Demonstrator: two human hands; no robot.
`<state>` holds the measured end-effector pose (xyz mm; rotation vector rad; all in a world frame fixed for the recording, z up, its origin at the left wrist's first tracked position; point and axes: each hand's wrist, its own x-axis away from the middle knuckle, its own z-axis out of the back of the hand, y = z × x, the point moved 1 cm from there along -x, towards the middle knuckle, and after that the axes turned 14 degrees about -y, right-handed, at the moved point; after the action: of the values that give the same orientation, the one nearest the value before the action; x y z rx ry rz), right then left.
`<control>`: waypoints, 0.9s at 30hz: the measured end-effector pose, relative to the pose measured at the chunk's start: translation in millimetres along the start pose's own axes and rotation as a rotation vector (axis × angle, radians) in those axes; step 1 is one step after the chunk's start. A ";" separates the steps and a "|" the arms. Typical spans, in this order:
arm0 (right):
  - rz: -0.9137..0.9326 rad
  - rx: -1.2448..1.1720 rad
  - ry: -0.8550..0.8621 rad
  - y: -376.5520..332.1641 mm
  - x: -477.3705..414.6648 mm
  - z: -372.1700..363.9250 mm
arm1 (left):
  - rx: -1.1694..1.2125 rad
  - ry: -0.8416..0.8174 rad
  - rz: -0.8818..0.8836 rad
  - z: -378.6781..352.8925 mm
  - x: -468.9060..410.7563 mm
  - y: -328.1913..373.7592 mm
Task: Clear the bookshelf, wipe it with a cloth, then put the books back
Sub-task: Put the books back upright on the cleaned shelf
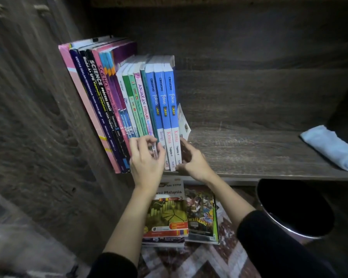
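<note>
A row of books (117, 101) stands upright at the left end of the dark wooden shelf (249, 153), leaning against the left wall. Three blue "fokus" books (163, 101) close the row on the right. My left hand (147, 159) touches the lower spines of the thin books beside them, fingers curled at the spines. My right hand (191, 157) presses against the outer side of the rightmost blue book near its foot. A folded light-blue cloth (331, 147) lies on the shelf at the far right.
Below the shelf, two books (181, 213) lie flat on a patterned rug (199, 261). A dark round bin (295, 209) stands to their right. The cabinet's left wall (38, 117) is close beside the books.
</note>
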<state>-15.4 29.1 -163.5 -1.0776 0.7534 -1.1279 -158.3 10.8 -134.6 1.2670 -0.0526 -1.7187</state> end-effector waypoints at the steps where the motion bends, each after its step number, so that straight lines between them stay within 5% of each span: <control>1: -0.008 0.004 -0.006 -0.2 -0.3 0.4 | 0.000 0.000 0.006 -0.3 0.6 -0.1; 14: -0.021 0.145 0.057 4.3 0.3 2.5 | 0.019 -0.014 0.003 -4.8 3.5 -3.8; 22: 0.234 0.639 0.696 45.9 49.3 -48.3 | -0.001 -0.219 -0.066 4.3 56.6 -29.5; 27: 0.112 0.643 0.519 99.9 61.2 -84.2 | -0.006 -0.308 0.385 4.4 122.4 -81.1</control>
<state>-40.6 -47.6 -283.1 -0.1976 0.7559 -1.4374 -214.3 -33.9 -262.9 0.9067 -0.4438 -1.5558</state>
